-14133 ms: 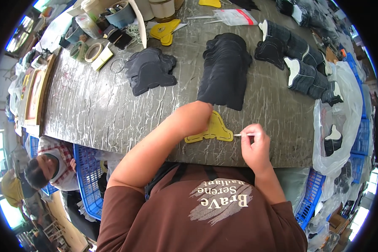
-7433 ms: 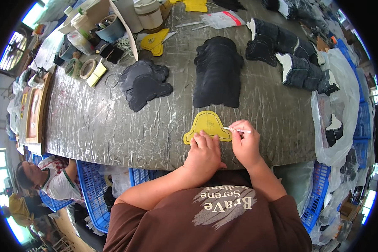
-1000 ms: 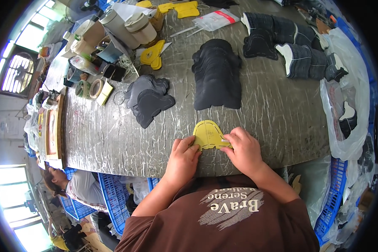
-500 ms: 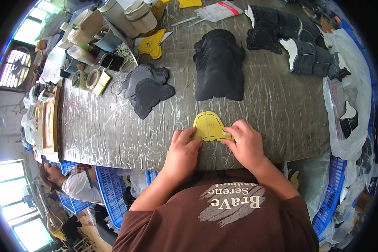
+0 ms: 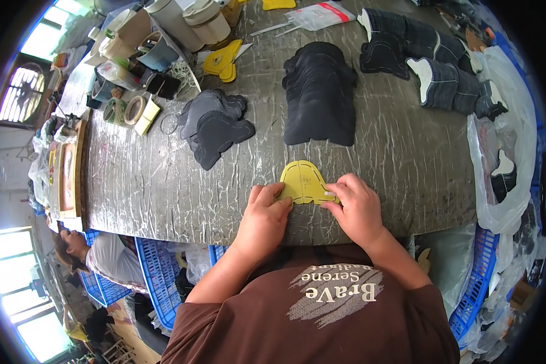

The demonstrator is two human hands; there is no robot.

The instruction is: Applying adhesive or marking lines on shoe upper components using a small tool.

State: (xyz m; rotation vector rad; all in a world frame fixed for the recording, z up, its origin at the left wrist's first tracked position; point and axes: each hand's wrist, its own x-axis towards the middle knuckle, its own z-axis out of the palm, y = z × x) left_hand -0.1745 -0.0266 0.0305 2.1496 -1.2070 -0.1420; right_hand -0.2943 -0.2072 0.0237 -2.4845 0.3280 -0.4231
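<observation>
Pressing down at the near edge of the table (image 5: 164, 200), the left hand (image 5: 264, 218) lies half curled, knuckles up, its fingertips (image 5: 279, 197) resting on the left lower corner of a yellow template (image 5: 303, 181). That flat, bell-shaped yellow piece lies on the grey crinkled tabletop just beyond both hands, its rounded top pointing to the far side and its wider base toward the person, so its long axis runs near to far with a slight lean. The right hand (image 5: 357, 209) is bent the same way, fingers drawn together, and its fingertips (image 5: 329, 197) bear on the right lower corner of the piece; whether a small tool sits under those fingers cannot be told.

On the far left stands a clutter of tape rolls (image 5: 130, 110) and containers. Right of that, a small heap of dark grey cut pieces (image 5: 215, 124) lies well apart from the template. A taller stack of black cut pieces (image 5: 318, 91) sits directly beyond it, near but not touching. At the far right lie black stitched shoe uppers (image 5: 431, 70) with white edges, beside a clear plastic bag (image 5: 497, 151) hanging over the table's right end.
</observation>
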